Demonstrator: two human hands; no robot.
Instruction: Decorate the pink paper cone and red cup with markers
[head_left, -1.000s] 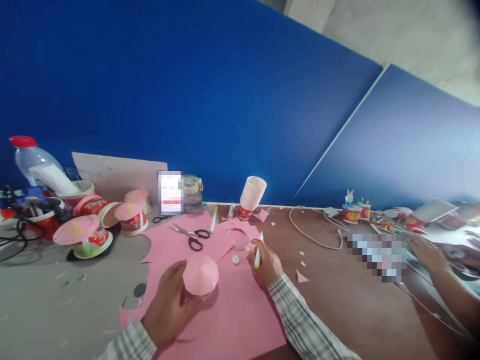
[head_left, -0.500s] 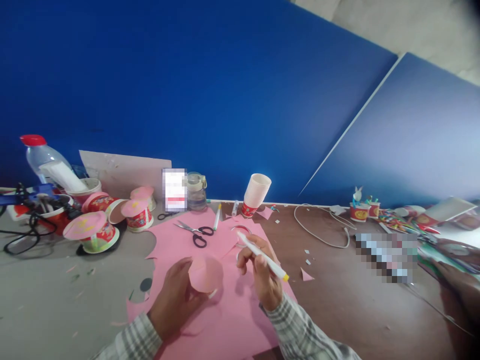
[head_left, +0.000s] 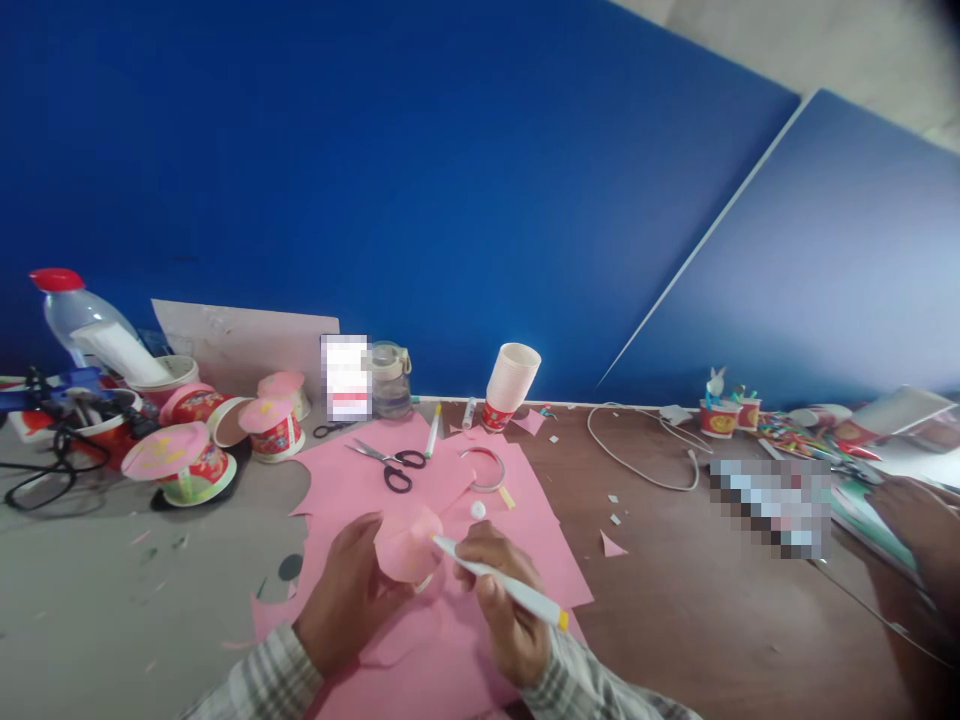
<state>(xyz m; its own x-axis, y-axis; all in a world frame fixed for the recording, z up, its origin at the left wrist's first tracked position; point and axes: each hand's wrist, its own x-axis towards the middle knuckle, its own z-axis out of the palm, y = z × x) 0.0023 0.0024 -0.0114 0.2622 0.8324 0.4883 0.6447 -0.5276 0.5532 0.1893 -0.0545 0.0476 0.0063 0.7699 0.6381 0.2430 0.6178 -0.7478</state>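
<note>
Largest of all, we see the blue partition (head_left: 375,180) standing behind the tabletop (head_left: 660,620). On that lies the pink sheet (head_left: 551,535), its left edge cut away in curves. Over it are both hands, neither of them free: our left hand (head_left: 345,595) is curled around one piece and our right hand (head_left: 510,600) grips another. The white marker (head_left: 517,592) is the right hand's load, slanting with its yellow end toward us and its tip at the right edge of the left hand's piece (whether it quite touches, we cannot tell). The stacked cups (head_left: 514,375) tilt at the back, and the black-handled scissors (head_left: 397,468) lie spread on the sheet. The pink paper top (head_left: 405,540), low over the sheet, is what our left hand grasps from its left side, with a bit of white rim showing beneath. For a clean mark, we judge it best to steady this piece near its rim, stroke lightly so the paper does not dent, and turn it rather than twist the wrist. Smaller are the clear ring (head_left: 503,470), the yellow piece (head_left: 508,498) and the white bit (head_left: 478,510).
</note>
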